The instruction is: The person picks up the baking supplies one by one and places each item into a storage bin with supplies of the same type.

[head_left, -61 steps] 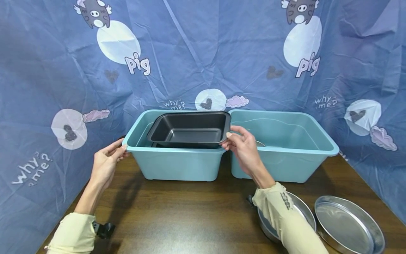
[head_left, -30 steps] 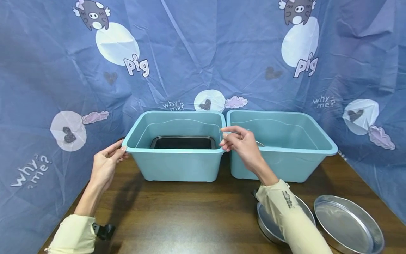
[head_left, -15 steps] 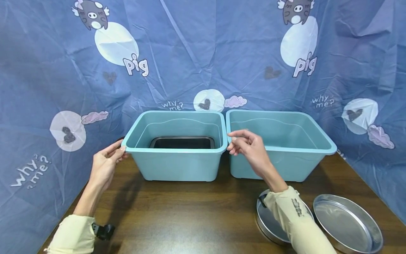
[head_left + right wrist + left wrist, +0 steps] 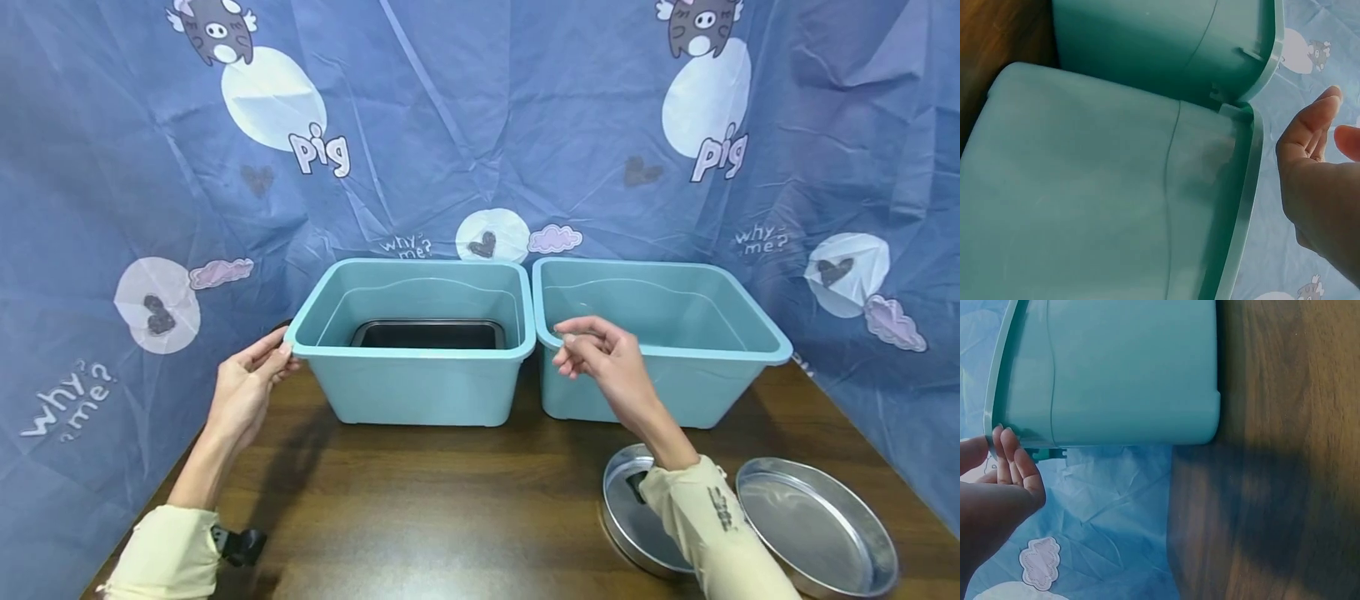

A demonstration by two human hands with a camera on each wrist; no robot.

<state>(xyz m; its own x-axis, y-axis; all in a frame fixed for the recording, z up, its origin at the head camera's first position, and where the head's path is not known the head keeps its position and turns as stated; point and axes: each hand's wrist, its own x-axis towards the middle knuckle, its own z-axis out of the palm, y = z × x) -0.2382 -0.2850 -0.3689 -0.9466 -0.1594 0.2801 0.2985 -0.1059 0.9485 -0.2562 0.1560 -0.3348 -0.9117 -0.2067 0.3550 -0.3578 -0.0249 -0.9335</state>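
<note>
My left hand (image 4: 247, 383) pinches the front left corner of the rim of the left light-blue plastic bin (image 4: 420, 390); the left wrist view shows the thumb and fingertips (image 4: 1011, 440) at that rim. Inside this bin lies a black rectangular baking pan (image 4: 427, 335), its lower part hidden by the front wall. In front of the right light-blue bin (image 4: 716, 390), my right hand (image 4: 606, 360) hovers near its front left corner. Its fingers are loosely bent and hold nothing. The right wrist view has this hand (image 4: 1319, 181) apart from the bin rim (image 4: 1249, 181).
Two round metal pans stand at the right of the brown wooden table (image 4: 420, 500): one pan (image 4: 624, 492) partly under my right sleeve, the other pan (image 4: 813, 525) beside it. A blue printed cloth (image 4: 420, 125) hangs behind the bins and along both sides.
My right hand let go of a black pan held over the left bin, which has dropped inside it. That hand then moved right and toward me. My left hand stayed on the rim.
</note>
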